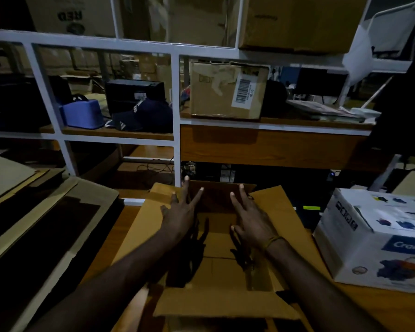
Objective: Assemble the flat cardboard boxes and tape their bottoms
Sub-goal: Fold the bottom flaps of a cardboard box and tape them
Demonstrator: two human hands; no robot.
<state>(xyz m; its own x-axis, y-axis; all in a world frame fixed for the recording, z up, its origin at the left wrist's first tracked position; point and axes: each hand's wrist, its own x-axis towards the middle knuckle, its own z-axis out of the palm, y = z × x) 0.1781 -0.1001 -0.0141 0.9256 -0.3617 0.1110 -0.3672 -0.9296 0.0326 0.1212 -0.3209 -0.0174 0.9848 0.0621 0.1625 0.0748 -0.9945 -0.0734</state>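
A plain brown cardboard box [216, 264] sits opened on the wooden counter [369, 305], its flaps splayed outward on every side and its inside in deep shadow. Both the left hand [181, 215] and the right hand [252, 221] hover over the opening, fingers straight and spread apart, gripping nothing.

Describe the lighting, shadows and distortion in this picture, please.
Head view: dim overall; both hands, left and right, cast dark shadows into the open cardboard box; the white shelf frame bows from wide-angle distortion; the edges look soft.
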